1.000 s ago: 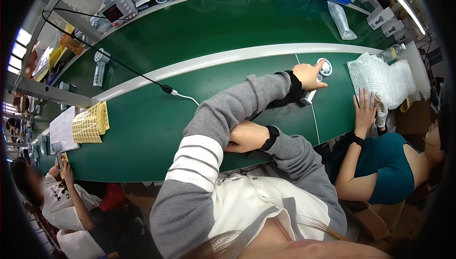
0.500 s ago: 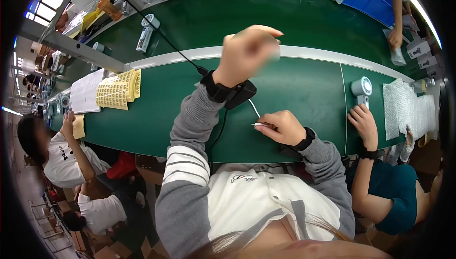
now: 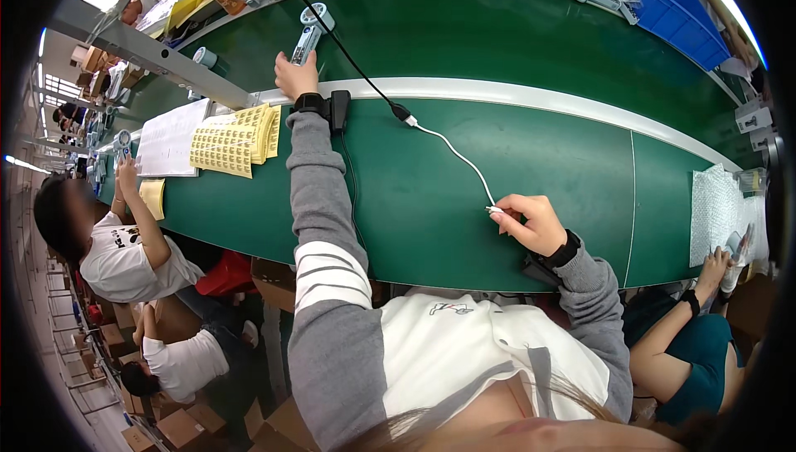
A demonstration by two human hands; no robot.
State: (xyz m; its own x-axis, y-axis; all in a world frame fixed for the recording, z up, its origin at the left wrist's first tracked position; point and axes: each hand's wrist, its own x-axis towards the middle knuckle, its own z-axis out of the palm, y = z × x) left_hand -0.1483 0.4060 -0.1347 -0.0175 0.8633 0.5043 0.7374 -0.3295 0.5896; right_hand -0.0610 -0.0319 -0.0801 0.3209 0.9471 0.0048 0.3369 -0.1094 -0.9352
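Observation:
My left hand [image 3: 296,77] reaches far out to the back left, its fingers closed round the lower end of a pale handheld fan [image 3: 308,41]. The fan's round head points away from me. Between the thumb and fingers of my right hand [image 3: 535,224] is the small plug end of a white charging cable [image 3: 455,151], over the near part of the green bench. The cable's other end joins a black cord connector [image 3: 401,111] that runs up to the upper left.
Yellow label sheets [image 3: 235,141] and white papers [image 3: 168,138] lie on the left. Bubble wrap [image 3: 715,207] is on the right, near a co-worker's hand [image 3: 715,267]. A blue bin [image 3: 676,8] stands at the back. A metal post [image 3: 157,54] crosses the left side.
My left hand has moved from the middle to the back left and taken hold of the fan. My right hand still pinches the cable. The right co-worker's fan has left its place on the bench.

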